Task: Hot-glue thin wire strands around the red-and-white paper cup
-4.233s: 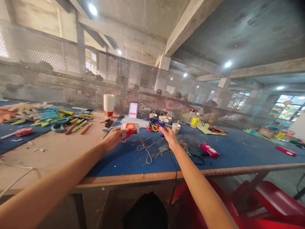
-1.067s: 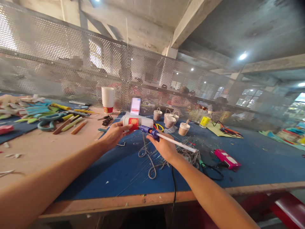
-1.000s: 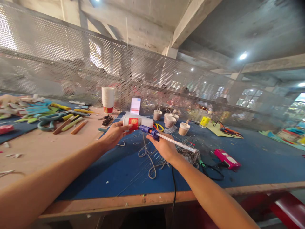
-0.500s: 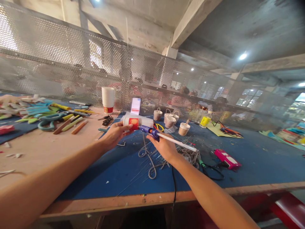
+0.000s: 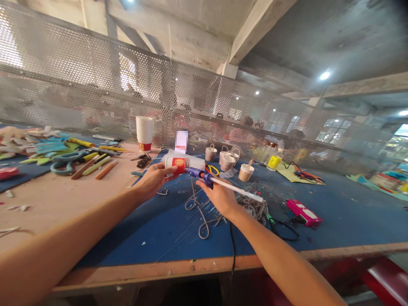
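My left hand (image 5: 155, 178) is closed around a white and red paper cup (image 5: 179, 165), which lies on its side in the grip. In my right hand (image 5: 220, 193) is a blue hot glue gun (image 5: 200, 173) with a long clear glue stick (image 5: 239, 190) jutting from its back. The gun's nozzle is at the red end of the cup; whether it touches cannot be made out. Below the hands a grey cord (image 5: 204, 221) curls on the blue mat, beside a tangle of more cord (image 5: 255, 207) and thin clear sticks.
Stacked paper cups (image 5: 144, 134) stand at the back left, near scissors (image 5: 63, 163) and craft knives. Several small cord-wrapped cups (image 5: 246, 172) stand behind my right hand. A pink device (image 5: 304, 212) lies right, a yellow-labelled bottle (image 5: 275, 161) behind. A perforated metal screen (image 5: 191, 97) borders the table.
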{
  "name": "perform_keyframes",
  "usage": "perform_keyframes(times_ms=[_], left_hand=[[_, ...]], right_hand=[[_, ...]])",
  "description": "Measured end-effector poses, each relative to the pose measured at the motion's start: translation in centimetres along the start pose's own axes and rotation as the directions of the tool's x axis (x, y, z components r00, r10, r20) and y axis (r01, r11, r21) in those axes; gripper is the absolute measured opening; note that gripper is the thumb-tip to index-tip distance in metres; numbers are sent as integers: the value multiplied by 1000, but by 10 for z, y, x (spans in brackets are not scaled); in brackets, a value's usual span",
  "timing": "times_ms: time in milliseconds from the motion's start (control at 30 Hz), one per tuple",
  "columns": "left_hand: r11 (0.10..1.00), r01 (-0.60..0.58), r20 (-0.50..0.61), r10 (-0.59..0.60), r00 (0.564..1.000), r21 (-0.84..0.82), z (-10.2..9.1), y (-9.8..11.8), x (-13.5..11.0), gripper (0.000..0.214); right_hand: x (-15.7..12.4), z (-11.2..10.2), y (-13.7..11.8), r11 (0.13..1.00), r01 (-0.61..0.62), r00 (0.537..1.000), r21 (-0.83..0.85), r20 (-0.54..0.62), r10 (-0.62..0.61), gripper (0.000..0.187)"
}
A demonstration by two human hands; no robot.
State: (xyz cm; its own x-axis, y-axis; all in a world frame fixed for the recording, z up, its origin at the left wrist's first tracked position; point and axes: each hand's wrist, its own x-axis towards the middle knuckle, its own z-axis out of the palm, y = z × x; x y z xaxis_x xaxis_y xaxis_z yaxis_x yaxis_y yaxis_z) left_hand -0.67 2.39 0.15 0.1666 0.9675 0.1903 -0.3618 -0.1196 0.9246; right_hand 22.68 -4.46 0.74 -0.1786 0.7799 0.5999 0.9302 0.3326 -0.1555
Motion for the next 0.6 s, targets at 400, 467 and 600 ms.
perform_keyframes(times_ms=[400, 467, 600], left_hand=[[1000, 2, 2, -2, 1000, -11, 1, 0, -1, 25], [1000, -5, 6, 5, 1000, -10, 1, -1, -1, 27], [1000, -18, 15, 18, 1000, 8, 0, -2, -2, 29]], right_hand=[[-1, 4, 3, 1000, 20, 999, 20, -37, -19, 40], [0, 5, 4, 999, 26, 998, 29, -54, -25, 40], [0, 9, 7, 999, 32, 997, 29, -78, -29, 41]])
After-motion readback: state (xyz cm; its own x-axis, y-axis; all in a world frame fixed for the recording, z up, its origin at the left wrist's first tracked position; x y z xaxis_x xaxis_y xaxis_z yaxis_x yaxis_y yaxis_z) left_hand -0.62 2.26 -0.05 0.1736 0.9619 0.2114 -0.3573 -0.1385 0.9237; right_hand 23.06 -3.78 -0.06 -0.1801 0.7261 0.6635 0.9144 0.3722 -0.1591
